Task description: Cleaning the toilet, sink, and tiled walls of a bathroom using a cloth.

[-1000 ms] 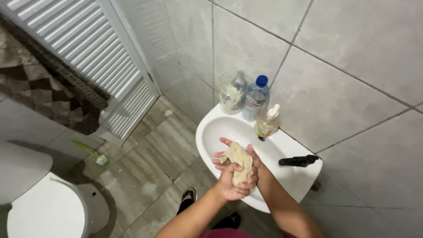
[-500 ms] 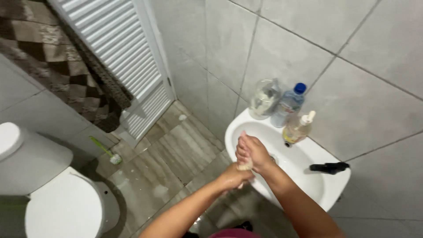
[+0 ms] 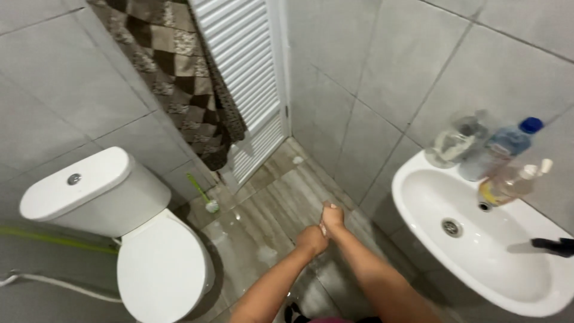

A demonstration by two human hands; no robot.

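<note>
My left hand [image 3: 311,239] and my right hand [image 3: 332,215] are clenched together over the wet tiled floor [image 3: 269,209], to the left of the white sink [image 3: 418,227]. Only a small pale bit of the beige cloth [image 3: 323,229] shows between the fingers; the rest is hidden inside the two fists. Both forearms reach out from the bottom edge of the view.
A white toilet [image 3: 161,269] with its lid down stands at the left, and a green brush [image 3: 203,196] leans by the wall. On the sink's rim stand a clear jar [image 3: 454,140], a blue-capped bottle [image 3: 508,146], a pump bottle [image 3: 514,179] and a black tap [image 3: 553,245]. A white louvred door [image 3: 245,78] is behind.
My hands have carried the cloth out of the sink basin to the left, over the floor, and closed tighter on it. My view has swung left toward the toilet.
</note>
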